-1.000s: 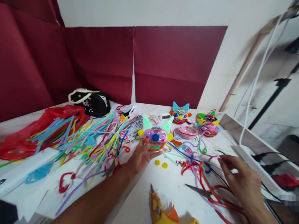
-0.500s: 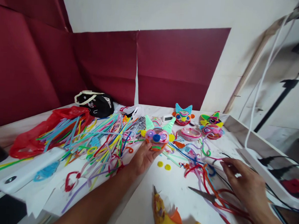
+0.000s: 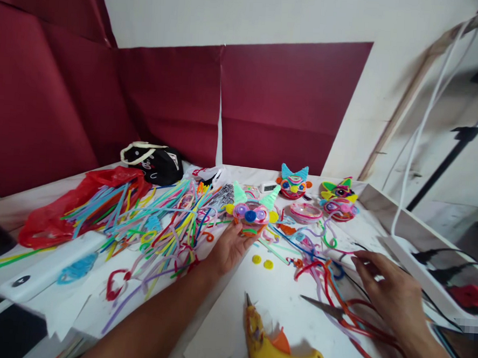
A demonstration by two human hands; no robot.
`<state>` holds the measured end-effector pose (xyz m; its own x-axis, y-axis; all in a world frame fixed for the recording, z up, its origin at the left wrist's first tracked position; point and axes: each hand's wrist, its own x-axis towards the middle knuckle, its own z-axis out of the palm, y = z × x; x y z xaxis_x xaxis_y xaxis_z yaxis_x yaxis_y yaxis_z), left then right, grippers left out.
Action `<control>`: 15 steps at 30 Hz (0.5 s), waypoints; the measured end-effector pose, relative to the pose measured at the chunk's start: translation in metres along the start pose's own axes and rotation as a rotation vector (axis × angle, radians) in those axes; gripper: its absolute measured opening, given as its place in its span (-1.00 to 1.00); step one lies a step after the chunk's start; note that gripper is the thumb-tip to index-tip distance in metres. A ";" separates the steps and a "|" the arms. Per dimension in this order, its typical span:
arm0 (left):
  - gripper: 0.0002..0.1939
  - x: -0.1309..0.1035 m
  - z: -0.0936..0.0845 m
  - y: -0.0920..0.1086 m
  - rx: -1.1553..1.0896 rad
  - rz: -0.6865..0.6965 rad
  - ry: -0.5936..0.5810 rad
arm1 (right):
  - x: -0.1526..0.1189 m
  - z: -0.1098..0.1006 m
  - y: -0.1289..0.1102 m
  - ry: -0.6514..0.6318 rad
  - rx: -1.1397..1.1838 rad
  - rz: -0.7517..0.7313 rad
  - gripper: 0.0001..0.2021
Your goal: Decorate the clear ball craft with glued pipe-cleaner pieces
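My left hand point(image 3: 230, 248) is closed on the lower edge of a pipe-cleaner animal face point(image 3: 251, 214), which has mint-green ears, purple eyes, a blue nose and yellow sides. It faces me, held upright above the white table. On the right, my right hand point(image 3: 386, 285) has thumb and forefinger pinched at the end of a thin pink pipe cleaner point(image 3: 342, 252). Below that hand lie scissors with red handles point(image 3: 375, 330), their blades pointing left. Two yellow discs point(image 3: 262, 261) rest on the table between my hands. Nearest me is a yellow glue gun point(image 3: 280, 357), its nozzle pointing away.
Loose pipe cleaners point(image 3: 172, 218) cover the left side, beside a red plastic bag point(image 3: 50, 216) and a black pouch point(image 3: 154, 166). Finished faces point(image 3: 294, 182) stand at the back right. A white power strip point(image 3: 411, 270) with plugs and cables runs along the right edge.
The view has shifted slightly. The animal face is tilted back a little in my left hand; my right hand has barely moved.
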<state>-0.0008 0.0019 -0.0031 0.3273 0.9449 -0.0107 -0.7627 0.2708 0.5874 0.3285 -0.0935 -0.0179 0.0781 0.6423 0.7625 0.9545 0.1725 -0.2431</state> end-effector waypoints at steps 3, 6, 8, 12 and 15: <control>-0.83 0.000 0.001 0.001 0.002 0.009 0.009 | -0.001 0.000 0.000 -0.006 0.000 0.002 -0.69; -0.81 0.000 0.002 0.001 -0.001 0.014 0.000 | -0.001 0.000 0.001 -0.001 0.002 -0.001 -0.69; -0.82 0.000 0.001 0.001 0.000 0.016 -0.012 | -0.001 0.000 0.002 0.007 0.000 -0.005 -0.69; -0.85 0.003 -0.003 0.000 0.027 0.045 -0.036 | -0.001 0.000 0.002 0.000 0.002 -0.002 -0.70; -0.82 0.005 -0.005 0.000 0.052 0.064 -0.044 | -0.001 0.000 0.001 -0.011 0.005 0.016 -0.70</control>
<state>-0.0022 0.0073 -0.0071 0.3038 0.9506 0.0635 -0.7535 0.1989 0.6266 0.3294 -0.0938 -0.0186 0.0900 0.6529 0.7521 0.9518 0.1659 -0.2580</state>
